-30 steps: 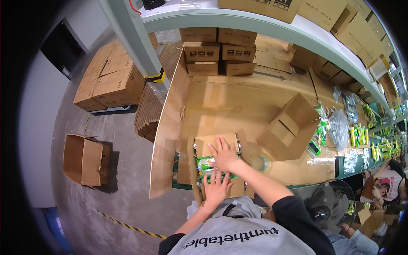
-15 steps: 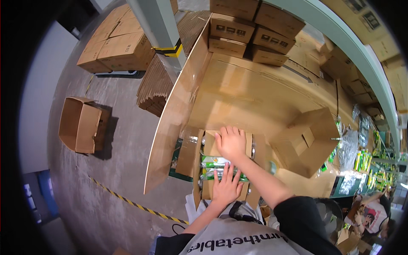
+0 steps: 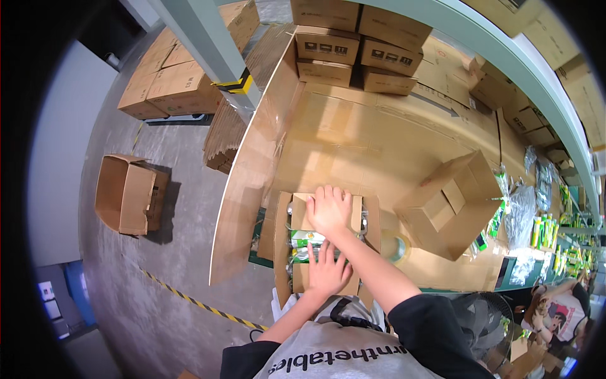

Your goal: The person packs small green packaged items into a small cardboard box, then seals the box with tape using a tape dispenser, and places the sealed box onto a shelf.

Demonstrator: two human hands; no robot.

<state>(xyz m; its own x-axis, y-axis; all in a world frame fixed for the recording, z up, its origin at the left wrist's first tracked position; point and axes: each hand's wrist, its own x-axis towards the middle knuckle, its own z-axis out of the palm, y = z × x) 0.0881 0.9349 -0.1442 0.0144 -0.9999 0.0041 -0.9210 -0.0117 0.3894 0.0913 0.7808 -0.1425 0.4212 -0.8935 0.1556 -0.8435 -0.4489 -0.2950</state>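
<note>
We see a small cardboard box (image 3: 325, 243) sitting at the near edge of a big table (image 3: 353, 139) covered in brown cardboard. The box is right in front of the person, and its side flaps stick out to the left and the right. The right hand (image 3: 328, 210) lies flat on the far flap of the box, with the fingers spread and pressing down. It is not gripping anything. The left hand (image 3: 327, 270) lies flat on the near flap, also open with the fingers stretched out. Between the two hands we can see green and white packs (image 3: 305, 240) inside the box. Just to the right of the box lies a roll of tape (image 3: 396, 247) on the table. Farther right sits a bigger closed box (image 3: 449, 203), turned at an angle. At the far end of the table we see a stack of closed boxes (image 3: 356, 47). On the right side of the table lie more green packs (image 3: 548, 230) and some clear bags (image 3: 522, 215). On the grey floor to the left an open box (image 3: 129, 192) lies on its side, well apart from the table. Near it a yellow and black stripe (image 3: 189, 300) runs across the floor.
</note>
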